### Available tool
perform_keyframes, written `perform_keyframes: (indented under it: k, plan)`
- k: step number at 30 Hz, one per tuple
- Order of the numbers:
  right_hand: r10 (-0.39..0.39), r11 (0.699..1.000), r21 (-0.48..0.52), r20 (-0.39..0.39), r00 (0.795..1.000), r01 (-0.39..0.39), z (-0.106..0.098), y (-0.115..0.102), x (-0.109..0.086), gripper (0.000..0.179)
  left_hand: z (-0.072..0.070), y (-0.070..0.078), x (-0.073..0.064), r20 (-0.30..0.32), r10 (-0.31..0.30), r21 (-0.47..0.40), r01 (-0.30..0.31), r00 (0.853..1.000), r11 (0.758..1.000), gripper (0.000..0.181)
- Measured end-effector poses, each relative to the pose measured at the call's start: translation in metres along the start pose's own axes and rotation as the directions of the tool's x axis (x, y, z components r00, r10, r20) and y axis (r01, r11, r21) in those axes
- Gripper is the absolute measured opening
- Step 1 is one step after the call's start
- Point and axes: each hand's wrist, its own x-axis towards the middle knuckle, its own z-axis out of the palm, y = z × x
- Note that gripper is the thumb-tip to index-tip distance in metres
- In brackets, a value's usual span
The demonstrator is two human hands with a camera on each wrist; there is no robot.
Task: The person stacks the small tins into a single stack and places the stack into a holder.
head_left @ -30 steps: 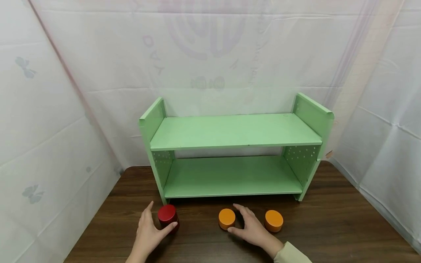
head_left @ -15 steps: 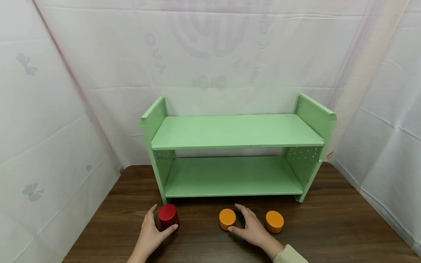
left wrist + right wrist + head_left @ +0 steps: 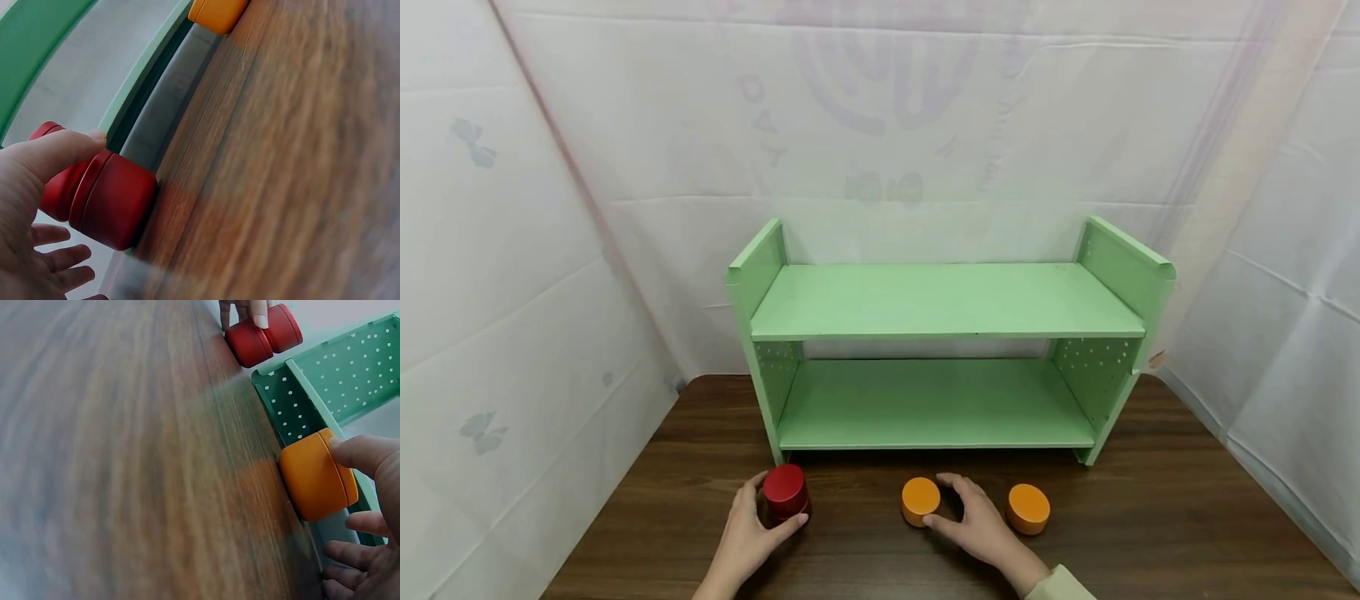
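Two small red tins [image 3: 786, 485], stacked one on the other, stand on the table in front of the shelf's left end. My left hand [image 3: 748, 533] grips them, thumb at the front and index finger behind. In the left wrist view the thumb lies by the lower tin's lid [image 3: 94, 187]; the other fingers are spread. An orange tin [image 3: 920, 500] stands near the middle. At its near side rests the thumb of my right hand [image 3: 973, 525], while the fingers stay apart from it, loosely spread. A second orange tin [image 3: 1028, 507] stands right of that hand.
A green two-tier shelf [image 3: 936, 400] with perforated side panels stands behind the tins on the dark wood table [image 3: 865, 550]. Pale printed cloth [image 3: 625, 167] hangs behind and on both sides.
The left index finger has come in against the red tins from the left. The right hand has barely moved. The head view has shifted slightly.
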Motion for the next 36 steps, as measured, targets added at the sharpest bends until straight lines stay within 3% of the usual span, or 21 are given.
perform_keyframes:
  k: [17, 24, 36]
  plan:
    - [-0.024, 0.999, 0.028, -0.036, 0.999, 0.025, 0.0045, 0.0021, 0.0026, 0.067, 0.0000, 0.0007, -0.0003, 0.016, 0.027, -0.028, -0.027, 0.999, 0.999, 0.077]
    - [-0.021, 0.999, 0.045, -0.012, 1.000, 0.022, 0.0049, 0.0026, 0.0040, 0.063, 0.0011, 0.0001, -0.0005, 0.032, 0.001, -0.023, 0.000, 0.999, 1.000, 0.069]
    - [-0.019, 0.998, 0.058, 0.002, 1.000, 0.019, 0.0053, 0.0021, 0.0050, 0.062, 0.0031, -0.0046, 0.0012, 0.044, -0.027, -0.059, 0.030, 0.999, 0.998, 0.069]
